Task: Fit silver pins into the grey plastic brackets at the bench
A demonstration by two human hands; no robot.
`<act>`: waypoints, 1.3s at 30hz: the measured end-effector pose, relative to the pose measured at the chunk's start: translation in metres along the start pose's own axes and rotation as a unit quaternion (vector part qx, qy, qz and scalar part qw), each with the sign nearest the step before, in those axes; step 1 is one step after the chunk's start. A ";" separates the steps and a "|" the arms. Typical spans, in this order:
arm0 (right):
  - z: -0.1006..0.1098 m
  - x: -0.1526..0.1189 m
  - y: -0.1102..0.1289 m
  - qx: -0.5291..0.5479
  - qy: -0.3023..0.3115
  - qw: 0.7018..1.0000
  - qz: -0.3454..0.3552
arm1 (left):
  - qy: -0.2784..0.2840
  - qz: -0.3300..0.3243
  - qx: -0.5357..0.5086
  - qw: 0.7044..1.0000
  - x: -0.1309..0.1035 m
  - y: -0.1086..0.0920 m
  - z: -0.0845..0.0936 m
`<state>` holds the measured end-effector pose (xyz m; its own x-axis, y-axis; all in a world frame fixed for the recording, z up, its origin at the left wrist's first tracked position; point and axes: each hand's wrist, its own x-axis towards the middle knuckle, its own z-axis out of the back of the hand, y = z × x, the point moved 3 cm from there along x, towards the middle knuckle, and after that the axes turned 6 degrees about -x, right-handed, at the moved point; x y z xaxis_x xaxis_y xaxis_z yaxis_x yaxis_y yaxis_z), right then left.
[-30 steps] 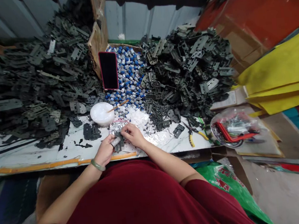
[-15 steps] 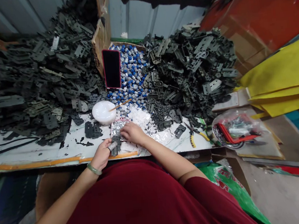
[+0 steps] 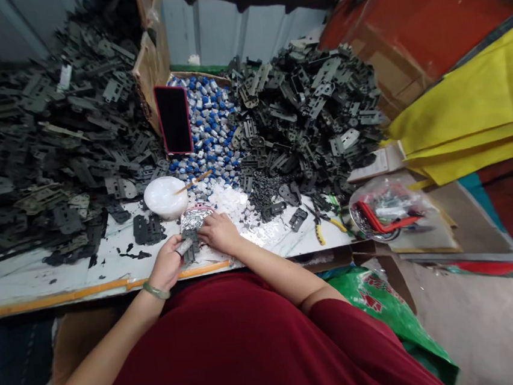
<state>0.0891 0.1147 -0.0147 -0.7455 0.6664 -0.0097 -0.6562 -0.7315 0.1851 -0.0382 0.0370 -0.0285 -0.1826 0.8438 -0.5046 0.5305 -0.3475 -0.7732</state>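
Observation:
My left hand, with a wrapped finger and a bangle at the wrist, is closed round a dark grey plastic part at the table's front edge. My right hand is beside that part, fingers bent together at its upper right; what they pinch is hidden. Just behind both hands is a small dish of shiny silvery pieces, partly covered by the right fingers. A white bowl with a thin brown stick across its rim stands behind it. Similar dark parts lie left of the dish.
Large heaps of dark plastic parts rise at left and right. Between them are blue-and-silver pieces, a propped phone and white bits. Yellow-handled pliers and a bagged bowl lie to the right.
The camera view has shifted, so the table's things appear further left. My right fingers have come down from over the silvery pieces to the dark part. My left hand still holds the part.

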 end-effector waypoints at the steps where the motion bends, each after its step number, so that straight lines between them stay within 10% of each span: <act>1: 0.000 -0.001 0.001 0.014 -0.004 1.000 -0.006 | -0.003 -0.003 0.003 1.000 0.000 0.001 0.000; 6: 0.000 -0.001 0.000 0.186 -0.025 0.981 -0.051 | -0.010 -0.022 0.015 1.000 -0.001 0.002 0.003; 12: -0.001 -0.003 0.007 0.446 0.005 0.883 -0.146 | -0.001 -0.024 0.032 0.999 -0.010 0.000 0.002; 18: 0.016 -0.015 0.021 0.250 0.010 0.958 -0.141 | 0.012 -0.035 0.059 0.998 -0.020 -0.002 -0.003; 31: 0.001 -0.042 -0.010 0.410 0.051 0.898 -0.151 | 0.064 0.029 0.020 0.997 -0.022 0.004 -0.018; 39: 0.002 -0.084 -0.073 0.048 0.003 0.979 -0.200 | 0.056 0.071 0.030 0.995 -0.014 0.013 -0.021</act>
<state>0.1994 0.1123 -0.0255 -0.4324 0.8954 -0.1065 -0.8820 -0.3954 0.2564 -0.0114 0.0290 -0.0240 -0.0131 0.8233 -0.5674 0.4936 -0.4882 -0.7198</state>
